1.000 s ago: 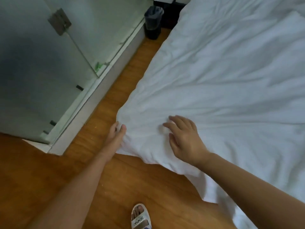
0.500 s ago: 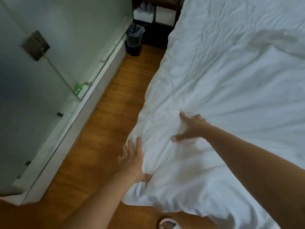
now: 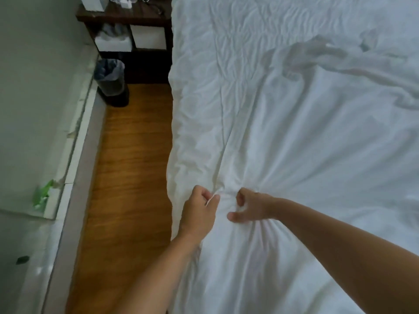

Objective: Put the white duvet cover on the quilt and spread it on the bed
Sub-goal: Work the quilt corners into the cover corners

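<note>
Your left hand (image 3: 199, 208) has its grip clenched on a fold of the white duvet cover (image 3: 294, 155), pinching the cloth near the bed's left edge. Your right hand (image 3: 251, 206) sits just beside it, fingers curled and thumb out, bunching the same fabric so creases fan away from both fists. The duvet cover lies spread over the bed (image 3: 226, 41), rumpled toward the far right. Left of the bed runs the wooden floor (image 3: 131, 166). At the far end stand a dark waste bin (image 3: 112, 82) and a dark bedside shelf (image 3: 129, 26) holding white boxes.
</note>
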